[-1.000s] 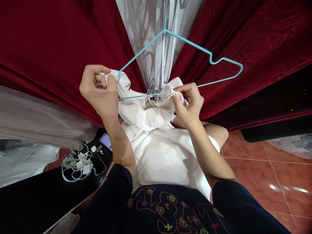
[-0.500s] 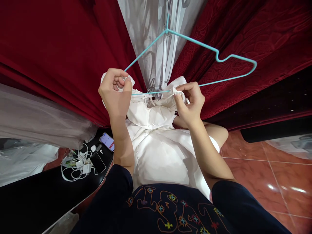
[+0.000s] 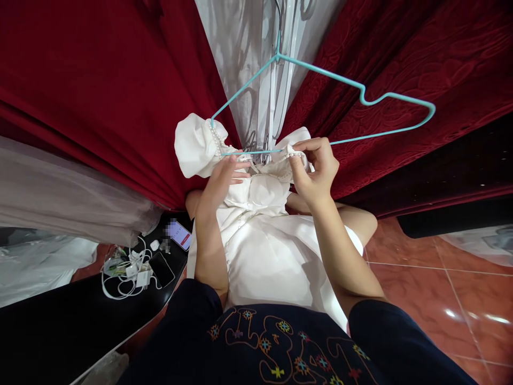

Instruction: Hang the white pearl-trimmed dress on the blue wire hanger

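Note:
A white dress point(image 3: 276, 256) with pearl-like beaded trim lies over my lap, its bodice raised toward a light blue clothes hanger point(image 3: 320, 69). The puffed sleeve point(image 3: 196, 147) on the left hangs on the hanger's left end. My left hand point(image 3: 224, 176) is beside that sleeve, under the hanger's bottom bar, fingers stretched out and apart. My right hand point(image 3: 316, 163) pinches the beaded edge of the other sleeve next to the bottom bar. The hanger's right end sticks out bare beyond this hand.
Dark red curtains point(image 3: 120, 80) and white hanging fabric point(image 3: 236, 48) are ahead. At left, a black bench point(image 3: 60, 326) holds white cables point(image 3: 124, 286), a lit phone point(image 3: 179, 235) and a dark phone point(image 3: 162, 269). Red floor tiles point(image 3: 417, 289) show at right.
My left hand has let go of the left sleeve and moved down and right, uncovering that sleeve on the hanger. My right hand keeps its pinch. The hanger has shifted slightly right.

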The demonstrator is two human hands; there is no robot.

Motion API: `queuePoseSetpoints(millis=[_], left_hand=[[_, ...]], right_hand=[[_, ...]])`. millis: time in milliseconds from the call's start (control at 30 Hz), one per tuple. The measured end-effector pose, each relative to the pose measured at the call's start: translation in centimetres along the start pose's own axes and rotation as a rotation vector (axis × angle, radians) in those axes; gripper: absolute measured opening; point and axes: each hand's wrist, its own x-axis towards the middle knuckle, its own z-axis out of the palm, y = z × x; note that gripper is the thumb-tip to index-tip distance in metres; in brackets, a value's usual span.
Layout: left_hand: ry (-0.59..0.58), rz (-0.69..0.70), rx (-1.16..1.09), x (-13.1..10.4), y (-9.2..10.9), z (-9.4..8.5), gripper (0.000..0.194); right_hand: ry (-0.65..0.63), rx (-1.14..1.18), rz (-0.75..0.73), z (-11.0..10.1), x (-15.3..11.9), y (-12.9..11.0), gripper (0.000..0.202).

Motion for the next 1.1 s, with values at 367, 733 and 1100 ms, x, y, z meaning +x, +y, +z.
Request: queuePoseSetpoints(millis=[367,733,1100], left_hand=[[0.102,0.368,-0.718,-0.5,-0.3,7.3,0.012],[0.206,0.481,-0.597,0.0,0.5,5.1,0.019],[0.175,0.504,-0.597,0.0,0.8,4.1,0.019]], right_hand=[[0.104,0.022,-0.058,1.0,-1.0,-0.9,0.026],[0.681,-0.074,-0.043,-3.2,1.4,1.6,0.010],[0.736,-0.224,0.141,-8.4,3.6,5.6,0.041]])
